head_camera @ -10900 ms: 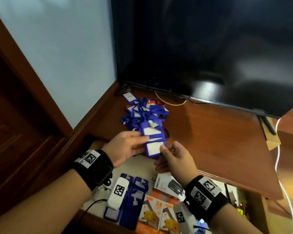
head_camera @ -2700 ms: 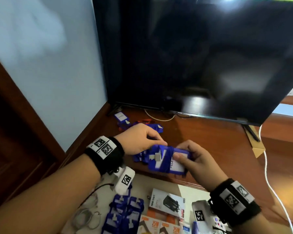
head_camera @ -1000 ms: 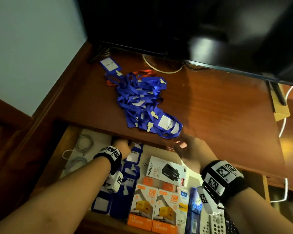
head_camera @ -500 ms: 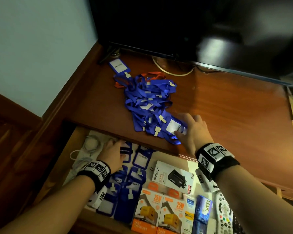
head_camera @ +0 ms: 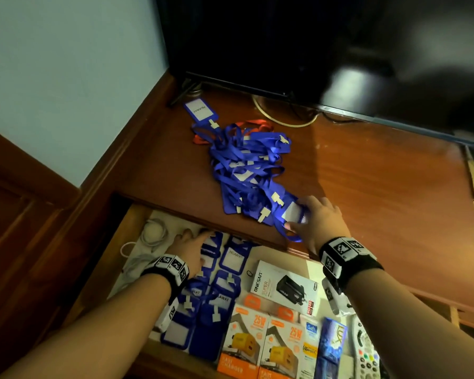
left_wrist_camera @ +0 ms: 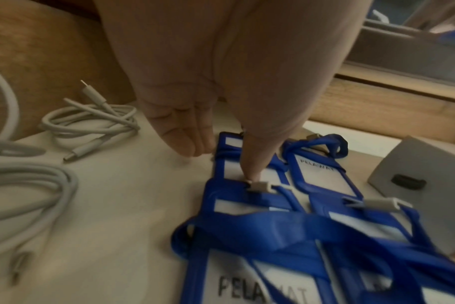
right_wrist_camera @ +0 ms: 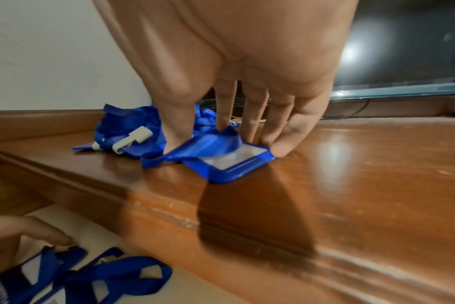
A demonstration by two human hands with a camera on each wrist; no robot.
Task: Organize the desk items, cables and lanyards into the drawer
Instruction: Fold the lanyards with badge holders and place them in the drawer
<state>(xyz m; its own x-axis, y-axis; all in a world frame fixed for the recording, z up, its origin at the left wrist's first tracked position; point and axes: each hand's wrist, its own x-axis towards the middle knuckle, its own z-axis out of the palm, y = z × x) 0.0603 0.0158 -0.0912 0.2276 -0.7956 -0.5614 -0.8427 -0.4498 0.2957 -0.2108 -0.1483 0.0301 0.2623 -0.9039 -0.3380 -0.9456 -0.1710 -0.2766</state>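
Note:
A tangled pile of blue lanyards point(head_camera: 246, 170) with badge holders lies on the wooden desk top point(head_camera: 381, 214). My right hand point(head_camera: 298, 214) is at the pile's near end. There its thumb and fingers point(right_wrist_camera: 283, 144) pinch the edges of one blue badge holder point(right_wrist_camera: 237, 164) that lies flat near the desk edge. The open drawer point(head_camera: 126, 231) holds rows of blue badge holders point(head_camera: 216, 299). My left hand point(head_camera: 195, 236) reaches into the drawer's back. Its thumb tip presses on one holder point(left_wrist_camera: 262, 197) and its straight fingers point(left_wrist_camera: 187, 144) touch the drawer floor.
Coiled white cables point(left_wrist_camera: 91, 121) lie at the drawer's left. Charger boxes point(head_camera: 263, 343), a white box point(head_camera: 285, 288) and a remote point(head_camera: 367, 354) fill its right. A dark television point(head_camera: 312, 50) stands at the back of the desk, with a wall point(head_camera: 66, 77) on the left.
My right hand has settled on the near badge holder and its thumb has come in against the near edge. The left hand stays deep in the drawer on the holders.

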